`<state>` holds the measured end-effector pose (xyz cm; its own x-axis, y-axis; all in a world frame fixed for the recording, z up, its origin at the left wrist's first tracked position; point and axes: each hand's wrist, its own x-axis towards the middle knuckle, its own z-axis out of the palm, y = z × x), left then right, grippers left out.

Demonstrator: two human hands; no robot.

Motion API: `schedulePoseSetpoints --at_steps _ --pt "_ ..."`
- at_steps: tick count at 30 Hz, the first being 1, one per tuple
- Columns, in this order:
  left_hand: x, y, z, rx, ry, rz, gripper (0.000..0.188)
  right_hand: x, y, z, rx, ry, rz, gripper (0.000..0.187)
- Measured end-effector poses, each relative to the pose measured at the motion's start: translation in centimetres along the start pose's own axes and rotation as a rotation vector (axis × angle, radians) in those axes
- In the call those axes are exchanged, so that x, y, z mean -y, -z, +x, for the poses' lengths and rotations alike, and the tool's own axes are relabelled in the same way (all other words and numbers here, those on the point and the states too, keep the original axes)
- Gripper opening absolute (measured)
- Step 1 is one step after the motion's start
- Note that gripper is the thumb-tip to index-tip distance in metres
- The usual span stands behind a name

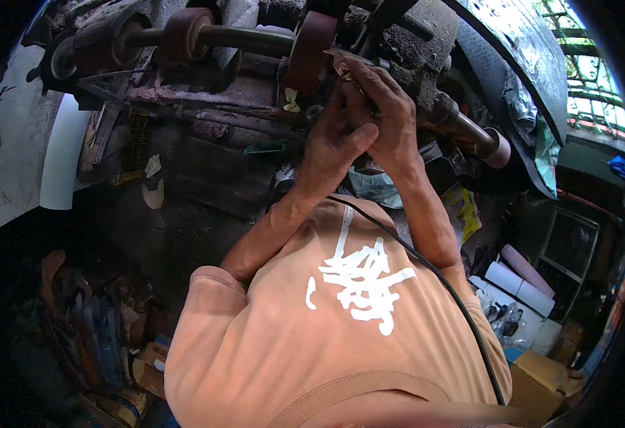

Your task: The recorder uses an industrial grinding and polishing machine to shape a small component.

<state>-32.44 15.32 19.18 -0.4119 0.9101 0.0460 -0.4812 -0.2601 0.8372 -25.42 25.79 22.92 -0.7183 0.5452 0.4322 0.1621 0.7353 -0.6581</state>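
The right hand (pixel 392 120) covered part of the small coppery piece (pixel 344 70), so its kind could not be told. On the left hand (pixel 326 146), fingertips were partly hidden. The window grille (pixel 592 80) was cut at right; the lower-left heap (pixel 88 328) was too dim.

We see a small, thin piece (pixel 342 69) with a shiny, coppery-brown surface, pinched at the fingertips of our right hand (pixel 386 110). Fingers cover part of it, so we cannot make out its full outline. It sits tilted, its upper end just beside a broad-rimmed, dull dark-red wheel (pixel 311 51) standing on edge; we cannot tell whether they touch.
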Motion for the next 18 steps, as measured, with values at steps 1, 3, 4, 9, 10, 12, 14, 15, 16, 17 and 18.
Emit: schedulePoseSetpoints --at_steps 1,3,4,9,10,12,14,15,16,17,18 --pt "0.01 -0.01 0.02 0.005 -0.005 0.038 0.092 0.10 0.08 -0.03 0.002 0.001 0.002 0.041" --pt "-0.35 -0.45 -0.01 -0.010 0.003 0.087 0.090 0.30 0.24 -0.12 0.019 -0.061 0.004 0.040" --pt "-0.46 -0.59 0.01 -0.023 0.012 0.136 0.089 0.25 0.22 -0.10 0.019 -0.060 0.004 0.040" --pt "0.38 -0.13 -0.12 -0.019 0.002 0.003 0.092 0.64 0.08 0.06 -0.004 -0.033 0.009 0.038" --pt "0.44 -0.20 -0.15 -0.035 0.001 -0.047 0.092 0.45 -0.07 0.05 -0.005 -0.034 0.008 0.038" --pt "0.30 0.06 -0.13 -0.035 -0.005 -0.008 0.092 -0.13 -0.45 0.02 -0.010 0.007 0.017 0.038" --pt "0.16 0.06 -0.11 -0.036 -0.012 0.032 0.092 0.04 -0.16 0.03 -0.007 0.004 0.004 0.038" --pt "0.03 -0.01 -0.16 -0.027 -0.008 0.025 0.092 0.18 -0.06 0.00 -0.002 0.003 -0.005 0.038" --pt "-0.05 -0.07 -0.21 -0.018 -0.003 0.019 0.092 0.24 0.02 -0.11 -0.001 0.004 -0.004 0.038" --pt "-0.01 -0.11 -0.24 -0.020 -0.004 0.020 0.092 0.29 0.13 -0.22 -0.001 -0.031 0.012 0.038" --pt "0.14 -0.15 -0.25 -0.014 0.014 0.015 0.092 0.26 0.18 -0.32 -0.001 -0.067 0.028 0.039"
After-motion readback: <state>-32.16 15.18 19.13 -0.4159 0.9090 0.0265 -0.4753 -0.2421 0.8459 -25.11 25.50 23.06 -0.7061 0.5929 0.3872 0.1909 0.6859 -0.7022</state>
